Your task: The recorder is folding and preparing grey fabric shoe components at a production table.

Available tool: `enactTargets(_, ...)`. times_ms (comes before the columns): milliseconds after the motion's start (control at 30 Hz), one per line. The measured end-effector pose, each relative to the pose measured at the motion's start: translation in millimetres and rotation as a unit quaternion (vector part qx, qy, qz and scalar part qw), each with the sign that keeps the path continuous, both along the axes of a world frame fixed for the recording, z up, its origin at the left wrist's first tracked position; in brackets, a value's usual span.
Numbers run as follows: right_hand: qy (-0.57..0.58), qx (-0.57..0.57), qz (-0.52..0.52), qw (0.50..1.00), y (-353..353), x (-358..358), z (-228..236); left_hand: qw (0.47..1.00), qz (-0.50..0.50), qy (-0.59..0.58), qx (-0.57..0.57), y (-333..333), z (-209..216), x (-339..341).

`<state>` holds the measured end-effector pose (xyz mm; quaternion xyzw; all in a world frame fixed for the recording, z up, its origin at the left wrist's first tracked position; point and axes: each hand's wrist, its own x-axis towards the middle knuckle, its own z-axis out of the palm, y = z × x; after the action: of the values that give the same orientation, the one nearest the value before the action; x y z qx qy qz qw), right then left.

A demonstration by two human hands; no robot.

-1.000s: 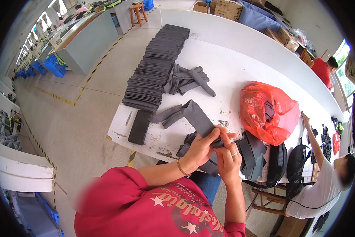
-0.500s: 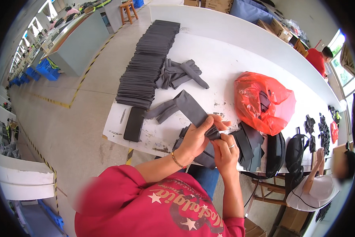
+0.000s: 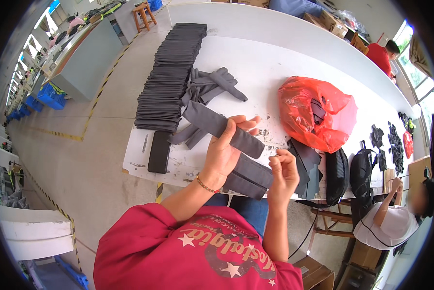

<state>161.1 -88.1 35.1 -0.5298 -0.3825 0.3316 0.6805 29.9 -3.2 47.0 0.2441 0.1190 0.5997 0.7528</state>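
A flat dark grey fabric strip (image 3: 209,121) lies across my left hand (image 3: 222,154), pinned between its thumb and fingers. One end of the strip points toward my right hand (image 3: 282,176), which is raised apart from it with thumb and fingertips pinched together. Whatever that pinch holds, if anything, is too small to make out. Below the hands, more grey fabric strips (image 3: 248,176) lie at the table's near edge. Just past my left hand, a loose grey strip (image 3: 190,135) rests on the white table (image 3: 255,63).
A long row of stacked grey strips (image 3: 166,77) stands at the left, beside a loose strip pile (image 3: 217,84) and a black oblong case (image 3: 159,152). To the right are a red plastic bag (image 3: 301,123), dark flat pieces (image 3: 308,166) and black bags (image 3: 337,176). A person (image 3: 388,222) sits far right.
My right hand has come away from the strip and moved slightly right. The strip, bunched between both hands before, now lies flatter in my left hand. The view has shifted a little.
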Motion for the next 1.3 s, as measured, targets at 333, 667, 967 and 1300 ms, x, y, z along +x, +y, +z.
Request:
enactTargets(333,0.021,0.018,-0.013,1.000,10.4,5.5,5.7,0.999,0.026,-0.015,-0.023,12.4,0.8,-14.7)
enactTargets(667,-0.004,-0.074,0.108,0.991,25.1,-17.2,7.8,0.999,-0.043,0.003,0.004,1.1,-2.9,-10.0)
enactTargets(967,-0.294,0.117,-0.001,0.949,12.6,-12.0,14.3,1.000,0.009,0.011,-0.014,19.5,-44.2,-44.7)
enactTargets(1300,-0.271,0.033,0.009,0.962,12.3,3.8,9.6,0.990,0.098,0.096,-0.041,25.0,-33.6,-53.7)
